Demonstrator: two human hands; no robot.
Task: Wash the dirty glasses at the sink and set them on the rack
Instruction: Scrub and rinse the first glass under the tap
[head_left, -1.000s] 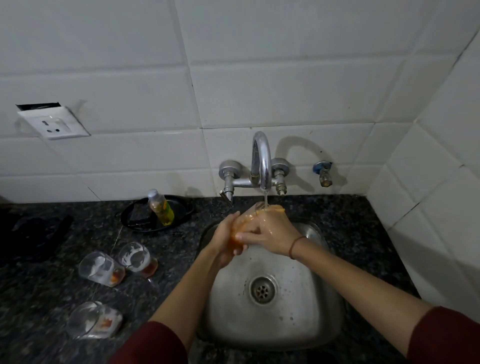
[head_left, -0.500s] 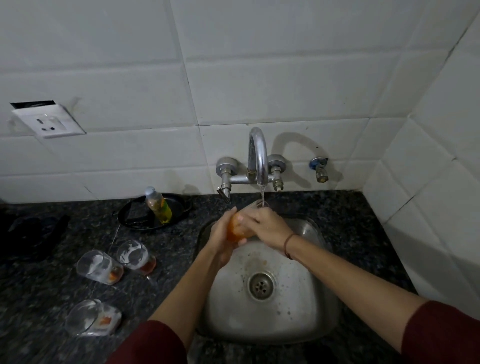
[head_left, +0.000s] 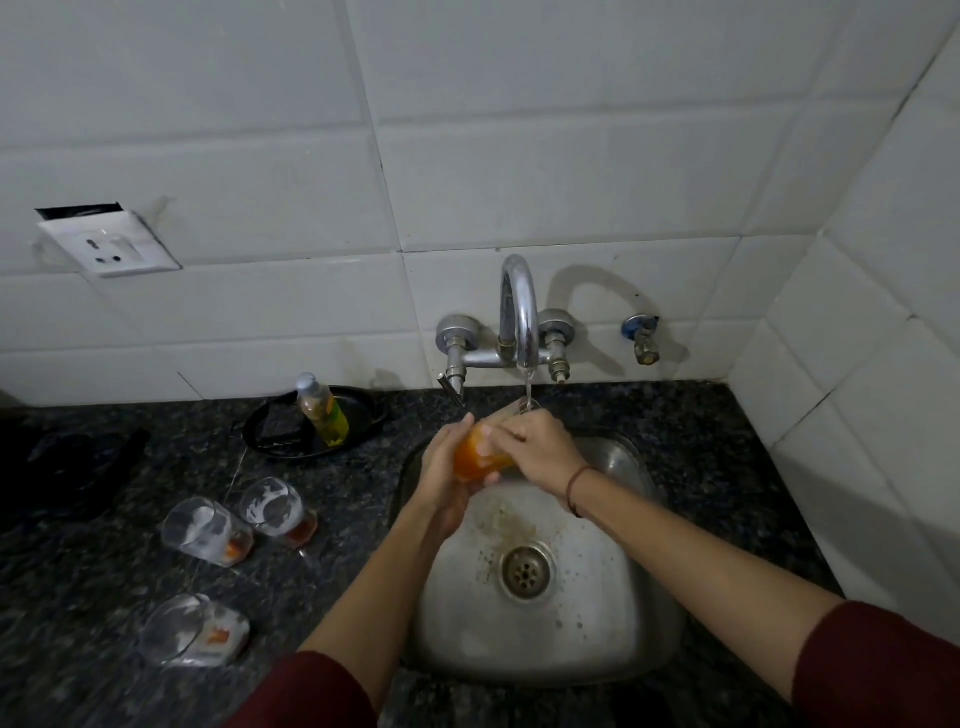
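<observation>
Under the running tap, just over the far edge of the sink, both hands close round one glass tinted orange with leftover drink. The left hand cups it from below and the side with its fingers wrapped round the base. The right hand lies over the top with its fingers curled against the wall near the rim, where the water lands.

The step in hand looks like the rinse and rub of this first glass. Next it probably needs tipping so the orange water runs into the sink, with a firm grip because wet glass slips. The rack is not in view, so where it goes I cannot tell.

Well to the left of the left hand, three more dirty glasses wait on the counter. A soap bottle stands beyond them, unused for now.

Compared with a second ago, little differs: the hands stay on the glass beneath the stream, and the waiting glasses lie where they were.
</observation>
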